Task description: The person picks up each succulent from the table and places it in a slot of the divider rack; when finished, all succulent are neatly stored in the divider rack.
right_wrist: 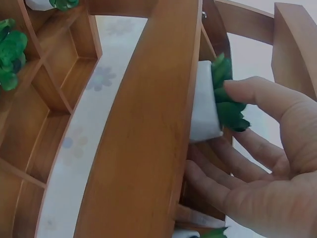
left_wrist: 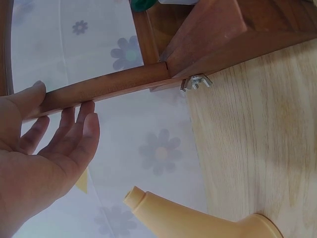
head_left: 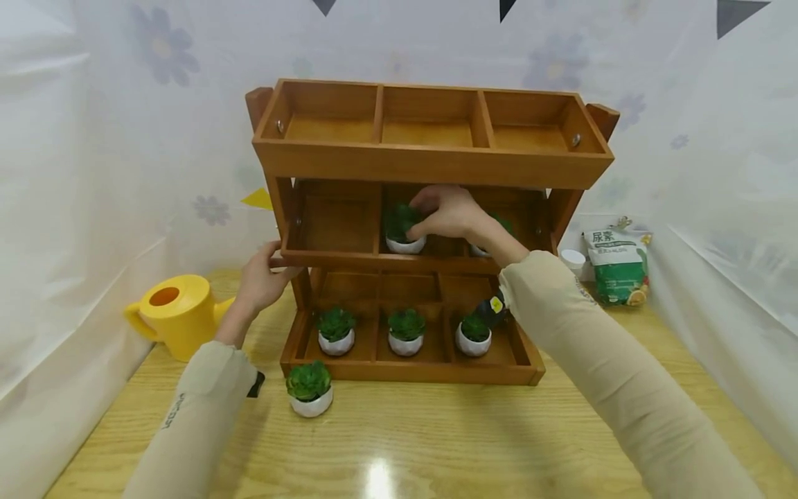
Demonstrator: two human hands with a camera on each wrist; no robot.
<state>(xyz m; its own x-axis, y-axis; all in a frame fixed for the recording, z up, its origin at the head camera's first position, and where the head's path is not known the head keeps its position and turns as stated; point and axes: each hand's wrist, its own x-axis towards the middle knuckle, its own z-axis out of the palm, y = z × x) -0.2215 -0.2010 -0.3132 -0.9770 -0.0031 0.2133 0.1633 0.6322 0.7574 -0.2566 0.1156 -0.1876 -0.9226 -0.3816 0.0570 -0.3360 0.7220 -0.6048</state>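
A three-tier wooden planter rack point(head_left: 430, 163) stands on the table, its tiers divided into compartments. My left hand point(head_left: 264, 277) grips a side bar point(left_wrist: 114, 83) of it, thumb on one side, fingers on the other. In the middle tier's centre compartment sits a potted succulent point(head_left: 399, 225) in a white pot. My right hand point(head_left: 455, 211) reaches in around this plant; the thumb is on its leaves point(right_wrist: 230, 111) and the fingers pass behind. Another white-potted succulent point(head_left: 480, 249) in the compartment to the right is partly hidden by the right wrist.
Three succulents, one a middle plant point(head_left: 406, 333), fill the bottom tier. Another succulent point(head_left: 309, 388) stands on the table point(head_left: 399, 436) before the rack's left corner. A yellow watering can point(head_left: 181, 322) is at left; a green-and-white bag point(head_left: 617, 267) and white-lidded bottle point(head_left: 572, 260) are at right.
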